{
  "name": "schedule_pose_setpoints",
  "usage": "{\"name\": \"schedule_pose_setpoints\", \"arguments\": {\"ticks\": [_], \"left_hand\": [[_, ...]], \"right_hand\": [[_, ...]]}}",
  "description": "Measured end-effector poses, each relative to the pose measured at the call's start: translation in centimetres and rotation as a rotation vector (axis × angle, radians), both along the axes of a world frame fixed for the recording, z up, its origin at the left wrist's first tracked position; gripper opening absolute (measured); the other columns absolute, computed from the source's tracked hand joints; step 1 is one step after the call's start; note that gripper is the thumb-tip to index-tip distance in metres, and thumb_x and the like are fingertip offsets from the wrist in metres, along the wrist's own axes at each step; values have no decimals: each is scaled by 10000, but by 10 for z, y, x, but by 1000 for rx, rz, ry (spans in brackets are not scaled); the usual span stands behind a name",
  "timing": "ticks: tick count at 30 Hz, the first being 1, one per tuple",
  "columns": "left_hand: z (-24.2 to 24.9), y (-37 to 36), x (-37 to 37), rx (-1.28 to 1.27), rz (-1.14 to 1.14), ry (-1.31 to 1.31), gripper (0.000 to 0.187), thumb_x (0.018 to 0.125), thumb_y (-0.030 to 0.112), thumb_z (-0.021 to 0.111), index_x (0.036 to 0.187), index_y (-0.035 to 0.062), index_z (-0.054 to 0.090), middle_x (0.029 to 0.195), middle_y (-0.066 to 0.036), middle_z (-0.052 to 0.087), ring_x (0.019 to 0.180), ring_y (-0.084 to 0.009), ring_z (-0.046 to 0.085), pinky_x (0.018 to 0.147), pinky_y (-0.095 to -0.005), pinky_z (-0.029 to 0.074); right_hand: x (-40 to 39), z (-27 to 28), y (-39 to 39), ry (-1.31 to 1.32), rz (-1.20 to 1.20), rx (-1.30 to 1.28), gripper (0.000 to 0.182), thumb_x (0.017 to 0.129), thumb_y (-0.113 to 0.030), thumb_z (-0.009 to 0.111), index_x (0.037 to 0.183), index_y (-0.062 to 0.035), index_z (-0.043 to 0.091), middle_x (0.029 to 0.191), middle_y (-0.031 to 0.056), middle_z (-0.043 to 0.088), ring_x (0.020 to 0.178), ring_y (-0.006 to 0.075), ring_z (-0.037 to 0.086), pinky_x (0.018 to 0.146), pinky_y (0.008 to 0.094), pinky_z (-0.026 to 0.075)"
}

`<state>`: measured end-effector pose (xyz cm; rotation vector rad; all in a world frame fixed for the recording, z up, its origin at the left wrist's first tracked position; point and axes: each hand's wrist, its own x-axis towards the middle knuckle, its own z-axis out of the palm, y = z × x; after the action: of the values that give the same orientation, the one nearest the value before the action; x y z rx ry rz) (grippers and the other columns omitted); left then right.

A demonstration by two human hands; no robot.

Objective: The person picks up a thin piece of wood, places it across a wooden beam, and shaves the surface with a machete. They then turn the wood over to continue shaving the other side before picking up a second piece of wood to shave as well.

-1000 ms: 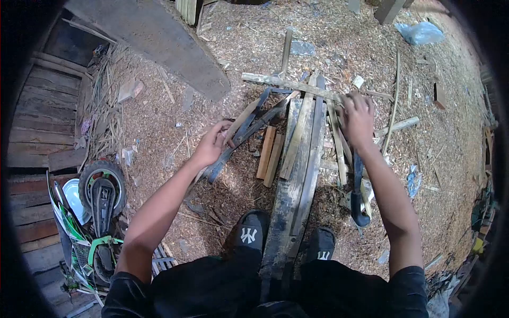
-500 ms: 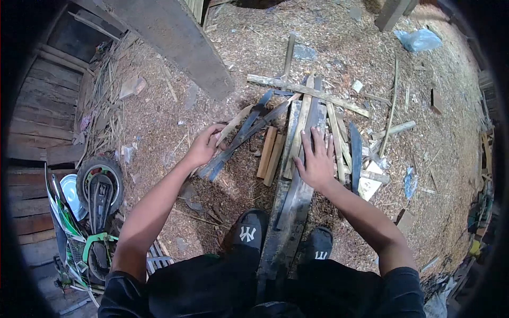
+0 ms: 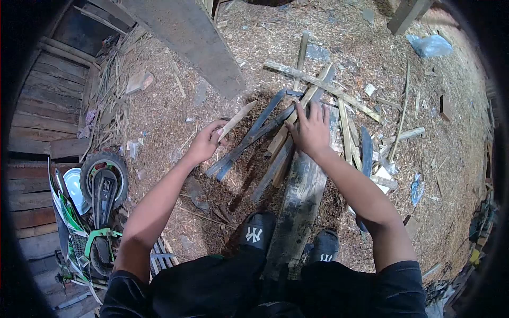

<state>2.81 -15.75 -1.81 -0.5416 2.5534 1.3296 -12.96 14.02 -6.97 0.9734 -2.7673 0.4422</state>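
A short pale wood strip (image 3: 239, 117) is pinched in my left hand (image 3: 208, 142), its far end pointing up and to the right. My right hand (image 3: 312, 131) lies over a long pale wooden strip (image 3: 319, 84), thumb on its left side and fingers curled across it. This strip slants over the end of a thick weathered plank (image 3: 302, 196) between my feet. A dark strip (image 3: 273, 168) sticks out to the left of the plank, partly over short brown wood pieces. Crossed dark strips (image 3: 249, 139) lie on the ground between my hands.
A long stick (image 3: 347, 96) crosses beyond the plank. More loose strips (image 3: 347, 132) lie to its right on the chip-covered ground. A broad grey board (image 3: 196, 45) juts in from the top. At left is a small green-and-white bike (image 3: 98, 212); a plastic bag (image 3: 430, 46) lies far right.
My right hand has moved left and slightly away from me, and strips from the plank have shifted left with it. My left hand still holds the short strip.
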Motion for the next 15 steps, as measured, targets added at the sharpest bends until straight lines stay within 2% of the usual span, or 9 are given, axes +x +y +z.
{"name": "schedule_pose_setpoints", "arguments": {"ticks": [3, 7, 9, 13, 14, 15], "left_hand": [[5, 8, 0, 84, 26, 22, 319, 1103, 187, 435, 1402, 128, 529, 777, -35, 662, 583, -76, 471, 547, -256, 413], [15, 11, 2, 69, 19, 24, 320, 1106, 192, 429, 1402, 127, 529, 778, -37, 663, 583, -73, 466, 547, -255, 408], [22, 13, 1, 63, 56, -80, 312, 1090, 138, 438, 1378, 93, 549, 972, -87, 696, 805, -110, 675, 729, -305, 521], [32, 14, -4, -2, 13, -165, 315, 1095, 167, 436, 1379, 94, 552, 879, -65, 700, 802, -107, 662, 747, -308, 517], [34, 17, -4, -12, 15, -126, 319, 1096, 179, 435, 1380, 93, 551, 846, -56, 697, 804, -108, 657, 759, -308, 515], [36, 18, -6, -22, 16, -88, 322, 1098, 191, 435, 1382, 93, 550, 812, -47, 695, 805, -109, 652, 771, -309, 512]], "right_hand": [[1, 5, 18, 6, 81, -116, 655, 946, -398, 651, 1492, -111, 429, 1398, 253, 464, 1369, 399, 423, 1205, 559, 217], [25, -5, 53, -58, 126, -67, 658, 989, -425, 577, 1510, -71, 388, 1438, 261, 447, 1426, 387, 375, 1223, 573, 159], [34, -8, 62, -97, 145, 5, 642, 996, -401, 565, 1505, -52, 388, 1452, 257, 440, 1453, 381, 349, 1231, 572, 136], [22, -12, 48, -63, 124, 29, 669, 997, -408, 556, 1526, -40, 374, 1533, 177, 414, 1487, 327, 326, 1232, 586, 121], [16, -13, 41, -71, 111, 53, 687, 993, -430, 557, 1558, -100, 348, 1575, 136, 386, 1504, 302, 305, 1228, 605, 115], [12, -9, 33, -74, 107, 49, 687, 993, -430, 557, 1558, -100, 348, 1575, 136, 386, 1504, 302, 305, 1228, 605, 115]]}}
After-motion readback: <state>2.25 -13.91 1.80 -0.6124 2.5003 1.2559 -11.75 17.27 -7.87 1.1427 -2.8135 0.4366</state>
